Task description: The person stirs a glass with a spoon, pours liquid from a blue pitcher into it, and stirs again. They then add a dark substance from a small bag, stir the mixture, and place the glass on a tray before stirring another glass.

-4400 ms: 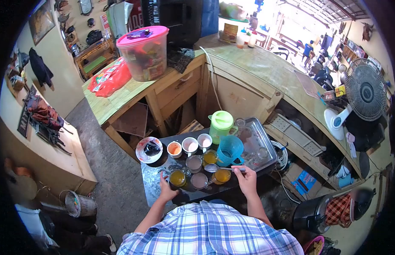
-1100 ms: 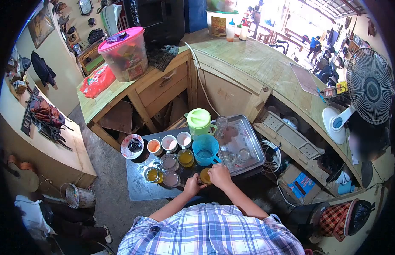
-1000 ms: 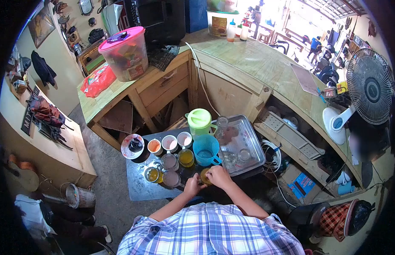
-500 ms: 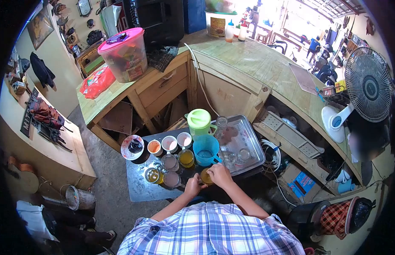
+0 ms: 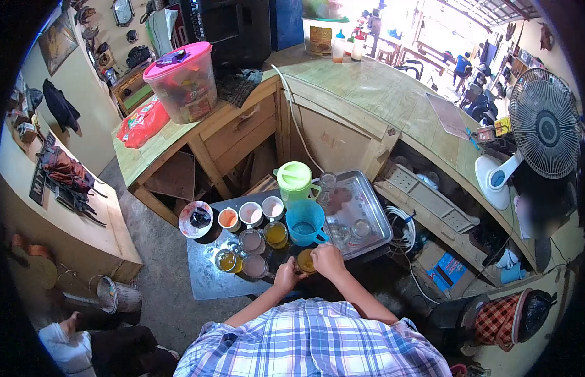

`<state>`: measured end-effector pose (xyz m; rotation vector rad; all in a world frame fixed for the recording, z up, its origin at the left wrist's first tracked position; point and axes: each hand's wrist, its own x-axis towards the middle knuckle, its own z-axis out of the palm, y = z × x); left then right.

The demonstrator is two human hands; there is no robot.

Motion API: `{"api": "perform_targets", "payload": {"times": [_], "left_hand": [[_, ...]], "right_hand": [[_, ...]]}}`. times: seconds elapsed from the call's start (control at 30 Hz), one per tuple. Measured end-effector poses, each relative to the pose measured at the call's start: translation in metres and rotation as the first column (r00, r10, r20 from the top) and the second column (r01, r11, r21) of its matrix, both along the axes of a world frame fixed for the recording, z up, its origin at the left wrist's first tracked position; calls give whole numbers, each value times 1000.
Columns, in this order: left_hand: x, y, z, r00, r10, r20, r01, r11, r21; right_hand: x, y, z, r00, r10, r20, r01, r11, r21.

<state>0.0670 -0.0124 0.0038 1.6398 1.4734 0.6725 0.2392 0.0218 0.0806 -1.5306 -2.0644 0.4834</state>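
At the low table's near edge stands a glass of yellow-orange drink (image 5: 307, 262). My left hand (image 5: 286, 276) is closed on the glass's left side. Over the glass's right rim my right hand (image 5: 329, 259) has its fingers pinched together; whatever they hold is too small to make out. Just beyond is a blue pitcher (image 5: 305, 220), with a lidded green pitcher (image 5: 295, 179) behind it. To the left stand glasses of yellow drink (image 5: 276, 235) and of greyish-pink drink (image 5: 254, 266), and several white cups (image 5: 251, 213) in a row.
A metal tray (image 5: 374, 210) with upturned glasses lies right of the pitchers. A bowl (image 5: 196, 219) holding something dark sits at the table's far left. Wooden counters (image 5: 355, 81) rise ahead, with a fan (image 5: 547, 125) at right. Another person's sleeve (image 5: 69, 349) shows at lower left.
The other person at lower left has shifted, and a hand now shows there. My right hand has moved slightly right at the glass; my left hand stays on it.
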Motion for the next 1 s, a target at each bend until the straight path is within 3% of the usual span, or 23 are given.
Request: {"api": "perform_targets", "payload": {"times": [0.07, 0.1, 0.17, 0.2, 0.27, 0.3, 0.37, 0.47, 0.57, 0.7, 0.77, 0.9, 0.97, 1.0], "left_hand": [[0, 0, 0, 998, -2, -56, 2, 1000, -6], [0, 0, 1, 994, -7, -112, 6, 1000, -13], [1, 1, 4, 994, -4, -111, 0, 999, -33], [2, 1, 5, 994, 4, -110, -10, 999, -53], [1, 1, 6, 995, 2, -102, -8, 998, -55], [0, 1, 5, 995, -2, -95, -3, 998, -55], [0, 0, 1, 995, -3, -98, -1, 999, -45], [1, 0, 2, 995, -2, -97, 0, 1000, -29], [1, -1, 11, 996, -4, -87, 2, 1000, -23], [1, 1, 3, 997, 3, -82, -3, 1000, -6], [1, 1, -3, 995, 2, -102, -4, 1000, -17], [0, 0, 0, 998, 7, -57, -8, 1000, -9], [-1, 1, -9, 997, 7, -75, -8, 1000, -12], [-1, 1, -10, 996, 5, -92, -6, 1000, -14]], "right_hand": [[0, -1, -1, 994, 32, 104, -10, 979, -205], [-1, -1, -1, 994, 30, 104, -8, 979, -206], [-3, -2, 0, 997, 8, -73, -8, 1000, 11], [-3, -1, 3, 997, 9, -72, -8, 1000, 12], [-2, -1, 8, 990, 37, 134, -16, 988, -154], [-1, 0, 4, 990, 37, 134, -16, 988, -155], [0, 3, -5, 995, 58, -76, -58, 998, -6], [-1, 0, -3, 997, 35, 63, -30, 997, -67], [-1, 4, -3, 998, 53, -28, -57, 989, -138], [-4, 1, 1, 994, 23, 108, -22, 1000, -12], [-2, 4, -2, 997, 75, 11, -71, 979, -189], [-3, 2, 1, 1000, 17, 9, -17, 1000, 13], [-1, 4, 0, 995, 89, 52, -76, 974, -213], [-1, 3, 0, 995, 89, 53, -76, 974, -213]]}}
